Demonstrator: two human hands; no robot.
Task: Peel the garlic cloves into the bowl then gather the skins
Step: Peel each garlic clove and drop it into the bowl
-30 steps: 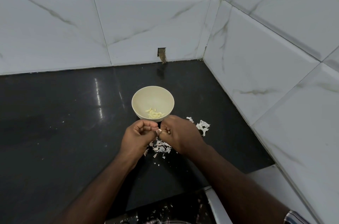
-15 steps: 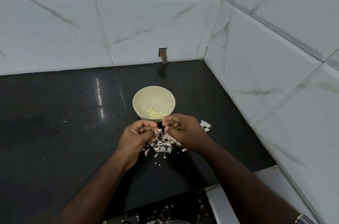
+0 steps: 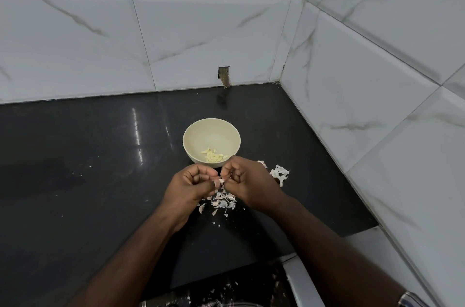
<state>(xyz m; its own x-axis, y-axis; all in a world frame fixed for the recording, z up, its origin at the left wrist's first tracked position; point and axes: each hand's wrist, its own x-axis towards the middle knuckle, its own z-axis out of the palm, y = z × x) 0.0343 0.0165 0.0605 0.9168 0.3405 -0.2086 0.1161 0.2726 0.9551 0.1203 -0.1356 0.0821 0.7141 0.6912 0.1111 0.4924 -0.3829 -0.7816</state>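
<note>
A left hand [image 3: 192, 187] and right hand [image 3: 247, 181], fingers curled, pinch one garlic clove [image 3: 218, 182] between their fingertips, above scattered skins [image 3: 222, 202] and just before the cream bowl [image 3: 193, 134] of peeled cloves [image 3: 214, 155].

A home kitchen corner. White marble-look wall tiles [image 3: 201, 37] meet at a corner above a glossy black stone tabletop [image 3: 75, 181]. On it stand a cream bowl [image 3: 193, 135] with peeled garlic cloves [image 3: 214, 155] and scattered papery skins [image 3: 222, 202]. A metal edge [image 3: 302, 281] shows at the bottom, perhaps a sink's.
</note>
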